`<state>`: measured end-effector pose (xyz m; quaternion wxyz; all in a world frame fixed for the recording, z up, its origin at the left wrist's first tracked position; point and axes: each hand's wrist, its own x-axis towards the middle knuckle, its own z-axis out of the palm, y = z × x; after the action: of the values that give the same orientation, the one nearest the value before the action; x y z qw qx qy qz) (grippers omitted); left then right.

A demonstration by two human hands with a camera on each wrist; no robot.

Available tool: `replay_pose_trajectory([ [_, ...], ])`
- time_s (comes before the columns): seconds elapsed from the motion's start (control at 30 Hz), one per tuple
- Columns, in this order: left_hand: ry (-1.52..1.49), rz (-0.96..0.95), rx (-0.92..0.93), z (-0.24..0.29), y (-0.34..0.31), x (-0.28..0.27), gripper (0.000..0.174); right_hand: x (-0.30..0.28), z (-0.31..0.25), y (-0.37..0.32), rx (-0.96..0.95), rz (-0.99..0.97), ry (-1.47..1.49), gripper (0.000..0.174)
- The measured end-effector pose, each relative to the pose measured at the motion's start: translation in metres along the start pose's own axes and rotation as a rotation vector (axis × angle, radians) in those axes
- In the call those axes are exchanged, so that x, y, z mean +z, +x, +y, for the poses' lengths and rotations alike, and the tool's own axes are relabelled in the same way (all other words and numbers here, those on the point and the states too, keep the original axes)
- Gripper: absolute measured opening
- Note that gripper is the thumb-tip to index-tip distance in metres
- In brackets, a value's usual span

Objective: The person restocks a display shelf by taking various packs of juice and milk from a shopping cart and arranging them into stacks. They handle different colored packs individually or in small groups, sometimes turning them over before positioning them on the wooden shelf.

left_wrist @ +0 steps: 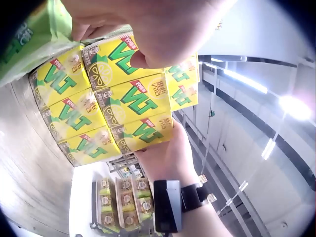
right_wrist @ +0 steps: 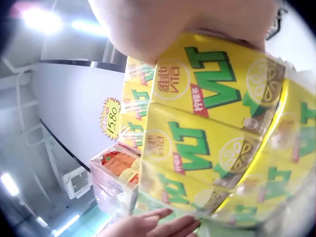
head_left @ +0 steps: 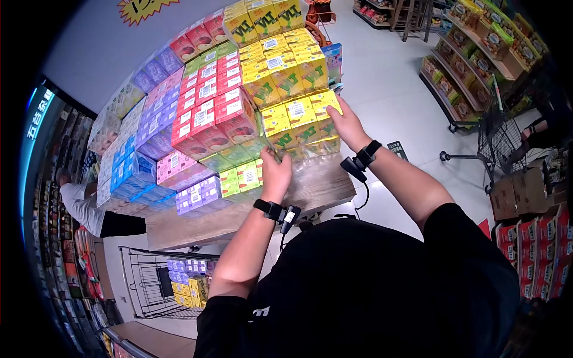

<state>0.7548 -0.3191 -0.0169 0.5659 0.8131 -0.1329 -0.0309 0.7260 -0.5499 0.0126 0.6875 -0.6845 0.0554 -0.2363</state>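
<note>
A shrink-wrapped pack of yellow drink cartons (head_left: 298, 122) (left_wrist: 133, 96) (right_wrist: 197, 94) sits between the two hands at the near right of the stacked display. My left hand (head_left: 276, 174) (left_wrist: 170, 29) (right_wrist: 148, 228) holds its left near corner, thumb on the carton fronts, fingertips at the side. On the right side my right hand (head_left: 349, 125) (left_wrist: 170, 157) (right_wrist: 192, 22) grips the pack, with its thumb at the top edge; its other fingers are mostly hidden. Another yellow layer lies underneath, on the wooden-look stand (head_left: 319, 182).
Red packs (head_left: 218, 122), green packs (head_left: 242, 178) and purple packs (head_left: 200, 194) adjoin on the left. A cart (head_left: 140, 292) holding purple and yellow packs stands below left. Another person's sleeve (head_left: 80, 206) is beyond it. Shelves (head_left: 471, 71) and a second cart (head_left: 498, 143) are at the right.
</note>
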Motion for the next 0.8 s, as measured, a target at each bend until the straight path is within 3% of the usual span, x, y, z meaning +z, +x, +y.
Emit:
replay_pose_trajectory([
  [0.1,-0.151,0.019,-0.035,-0.001,0.0,0.006,0.064,0.008,-0.019,-0.026,-0.106,0.087,-0.227,0.044],
  [0.2,-0.053,0.097,0.041,-0.009,0.001,0.018,0.062,0.011,-0.022,-0.044,-0.039,0.089,-0.133,0.047],
  [0.33,0.004,0.067,0.04,-0.004,-0.002,0.015,0.058,0.01,-0.032,-0.064,-0.133,0.057,-0.05,0.048],
  [0.4,0.07,-0.014,-0.127,-0.003,0.003,-0.001,0.051,0.004,-0.029,-0.07,-0.114,0.061,-0.04,0.049],
  [0.43,0.281,-0.063,-0.13,0.01,0.003,-0.011,0.046,0.0,-0.024,-0.071,-0.1,0.064,-0.054,0.049],
  [0.47,0.283,-0.074,-0.128,0.021,-0.001,-0.017,0.046,-0.003,-0.019,-0.075,-0.086,0.068,-0.068,0.05],
  [0.53,0.376,-0.213,0.199,0.045,-0.01,-0.029,0.045,-0.006,-0.027,-0.085,-0.065,0.096,-0.132,0.05],
  [0.57,0.44,-0.235,0.263,0.04,-0.011,-0.033,0.046,-0.008,-0.027,-0.092,-0.029,0.107,-0.092,0.049],
  [0.7,0.747,-0.441,0.25,0.054,-0.037,-0.042,0.054,-0.014,-0.034,-0.128,0.12,0.193,-0.087,0.047],
  [0.8,0.771,-0.543,0.214,0.046,-0.047,-0.035,0.053,-0.014,-0.009,-0.153,0.192,0.261,-0.093,0.047],
])
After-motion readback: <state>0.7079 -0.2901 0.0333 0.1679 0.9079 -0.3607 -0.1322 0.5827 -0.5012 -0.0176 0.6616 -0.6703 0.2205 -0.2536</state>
